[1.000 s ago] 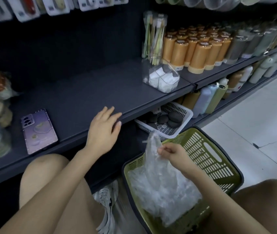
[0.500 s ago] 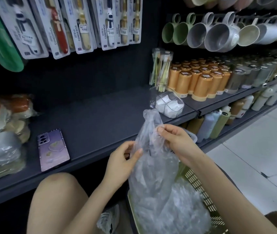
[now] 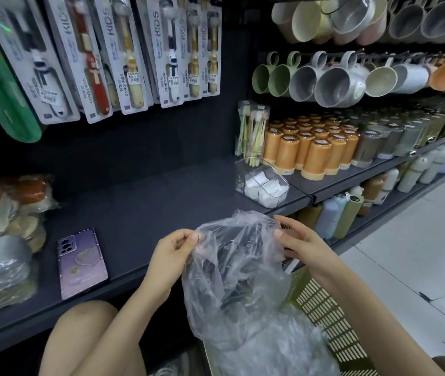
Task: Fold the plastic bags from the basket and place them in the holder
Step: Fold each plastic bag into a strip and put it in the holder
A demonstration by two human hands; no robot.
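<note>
While the left hand (image 3: pixel 174 256) and right hand (image 3: pixel 301 246) pinch one crumpled clear plastic bag (image 3: pixel 235 280) above the olive slatted plastic basket (image 3: pixel 324 316), folding looks unstarted; more bags (image 3: pixel 278 346) lie inside it.

Dark shelf (image 3: pixel 148 202) bears a purple phone (image 3: pixel 81 263) and clear holder (image 3: pixel 263 185).

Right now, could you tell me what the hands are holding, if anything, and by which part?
One clear plastic bag, by its top edge: the left hand pinches the edge's left end, the right hand pinches its right end.
</note>
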